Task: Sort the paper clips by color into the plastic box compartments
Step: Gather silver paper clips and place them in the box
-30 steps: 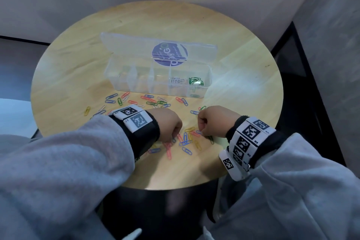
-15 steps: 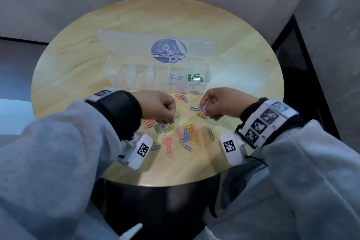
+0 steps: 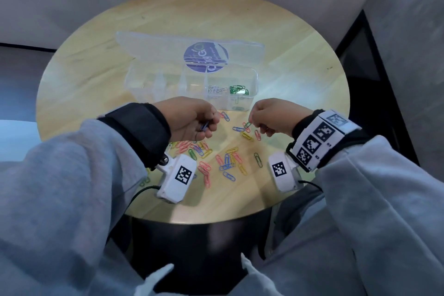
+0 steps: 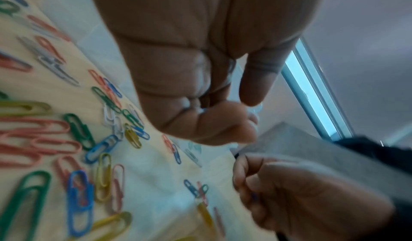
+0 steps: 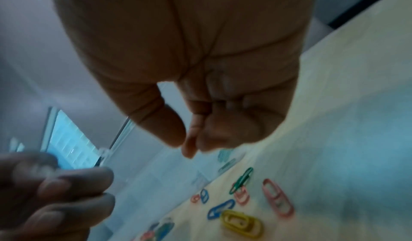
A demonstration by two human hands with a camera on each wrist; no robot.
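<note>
Both hands raised over table (image 3: 300,60): left hand (image 3: 189,119) pinches blue paper clip (image 3: 204,125); right hand (image 3: 271,119) curled, pinched item unclear, near plastic box (image 3: 240,103).

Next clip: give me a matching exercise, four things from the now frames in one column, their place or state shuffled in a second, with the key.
1. green paper clips
2. white paper clips
3. blue paper clip
4. box lid

A. pinched in the left hand
B. open, lying back behind the plastic box
C. in the rightmost compartment
D. in the compartment just left of the green ones

Pairs: 1-C, 2-D, 3-A, 4-B
</note>
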